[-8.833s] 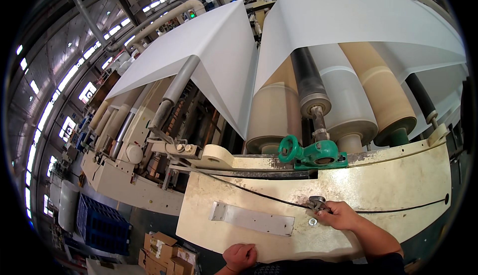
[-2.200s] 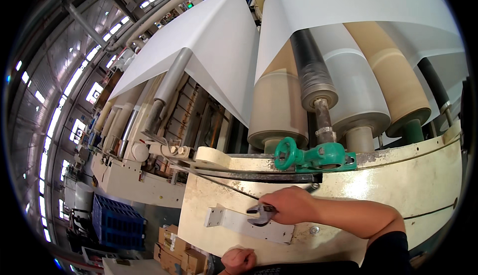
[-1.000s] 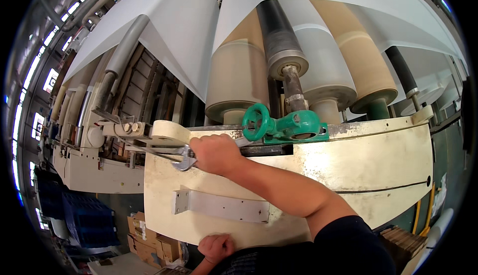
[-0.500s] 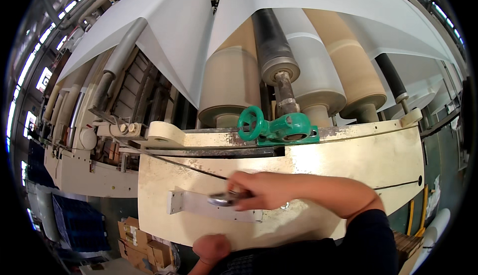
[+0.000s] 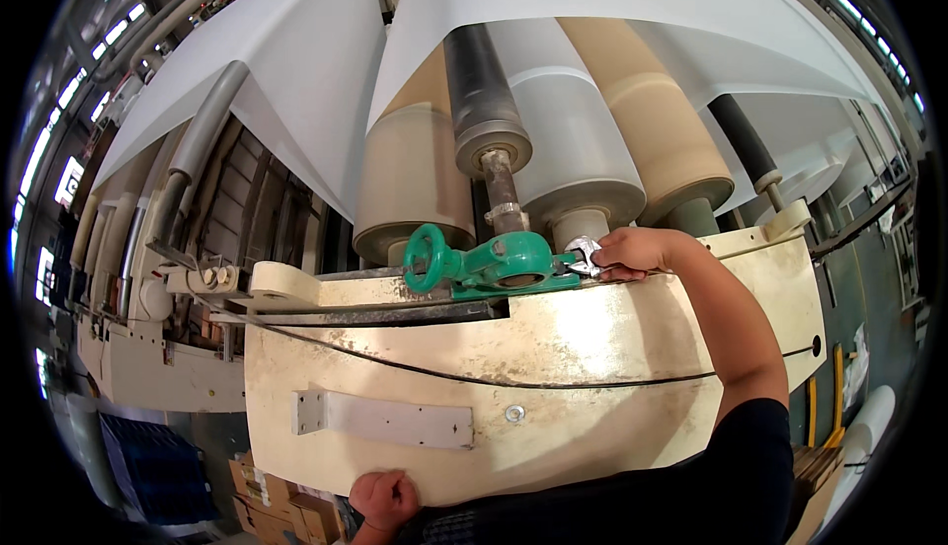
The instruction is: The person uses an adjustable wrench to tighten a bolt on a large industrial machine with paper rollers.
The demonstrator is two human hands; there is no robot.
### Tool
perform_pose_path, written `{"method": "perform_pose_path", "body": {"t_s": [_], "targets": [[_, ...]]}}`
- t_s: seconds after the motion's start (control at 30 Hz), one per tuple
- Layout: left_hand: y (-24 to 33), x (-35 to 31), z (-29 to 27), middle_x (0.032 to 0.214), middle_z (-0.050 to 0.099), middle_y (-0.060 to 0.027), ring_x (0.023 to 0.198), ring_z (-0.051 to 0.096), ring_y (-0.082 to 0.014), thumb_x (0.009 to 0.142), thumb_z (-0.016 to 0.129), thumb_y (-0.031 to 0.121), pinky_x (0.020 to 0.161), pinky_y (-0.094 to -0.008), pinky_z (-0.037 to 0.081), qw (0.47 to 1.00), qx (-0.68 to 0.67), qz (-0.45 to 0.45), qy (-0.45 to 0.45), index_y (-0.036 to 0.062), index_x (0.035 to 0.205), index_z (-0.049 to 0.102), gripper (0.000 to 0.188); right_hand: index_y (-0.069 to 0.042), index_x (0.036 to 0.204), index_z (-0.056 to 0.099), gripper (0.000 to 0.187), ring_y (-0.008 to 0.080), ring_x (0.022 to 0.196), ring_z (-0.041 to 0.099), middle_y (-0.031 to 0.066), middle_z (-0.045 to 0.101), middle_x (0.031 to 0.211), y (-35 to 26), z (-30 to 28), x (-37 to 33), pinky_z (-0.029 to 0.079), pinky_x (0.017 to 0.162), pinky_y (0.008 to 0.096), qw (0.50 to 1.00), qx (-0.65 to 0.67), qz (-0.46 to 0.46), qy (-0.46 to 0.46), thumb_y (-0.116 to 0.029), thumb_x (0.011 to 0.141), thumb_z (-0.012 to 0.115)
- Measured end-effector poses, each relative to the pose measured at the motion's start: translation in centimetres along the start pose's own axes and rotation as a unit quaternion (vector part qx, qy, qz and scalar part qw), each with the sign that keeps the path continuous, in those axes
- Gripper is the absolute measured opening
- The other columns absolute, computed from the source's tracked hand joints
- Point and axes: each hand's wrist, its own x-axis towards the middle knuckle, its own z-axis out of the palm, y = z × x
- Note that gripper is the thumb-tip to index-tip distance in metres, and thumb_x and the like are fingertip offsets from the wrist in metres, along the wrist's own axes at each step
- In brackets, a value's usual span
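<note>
the left hand (image 5: 384, 499), loosely curled around nothing visible, rests at the pale surface's (image 5: 583, 427) near edge, perhaps for support; rightward, at the green bracket's (image 5: 509, 249) right end, a silver wrench (image 5: 585, 252) sits in the right hand (image 5: 637, 252), fingers closed on it, presumably for control.
</note>
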Motion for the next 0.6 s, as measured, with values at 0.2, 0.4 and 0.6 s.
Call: {"method": "perform_pose_path", "body": {"t_s": [0.2,0.4,0.6], "targets": [[0.2,0.1,0.1,0.052,0.049,-0.0055,0.042,0.048,-0.0246,0.061,0.059,0.003,0.04,-0.034,0.04,1.0,-0.001,0.003,-0.015,0.0093,0.068,0.058,0.009,-0.005,0.077,0.059,0.031,0.0099,0.043,0.039,-0.0002,0.046,0.053,-0.5,-1.0,0.5,0.032,0.043,0.027,0.998,-0.045,0.018,-0.049,-0.032,0.09,0.048],[0.3,0.7,-0.1,0.052,0.048,-0.0057,0.041,0.047,-0.0245,0.061,0.059,0.002,0.04,-0.0344,0.039,1.0,0.009,0.012,-0.007,0.0088,0.068,0.058,0.01,-0.005,0.075,0.058,0.032,0.0081,0.042,0.039,-0.0005,0.048,0.053,-0.8,0.3,0.6,0.032,0.041,0.0255,0.998,-0.021,0.03,-0.042,-0.032,0.091,0.049],[-0.4,-0.4,0.2,0.052,0.048,-0.0055,0.042,0.047,-0.0249,0.061,0.059,0.001,0.04,-0.0346,0.038,1.0,-0.012,0.006,-0.005,0.0089,0.068,0.058,0.01,-0.004,0.071,0.057,0.043,0.0092,0.04,0.044,0.0042,0.054,0.054,1.2,4.0,0.7,0.036,0.039,0.0244,0.998,0.057,-0.021,0.034,-0.04,0.093,0.047]]}}
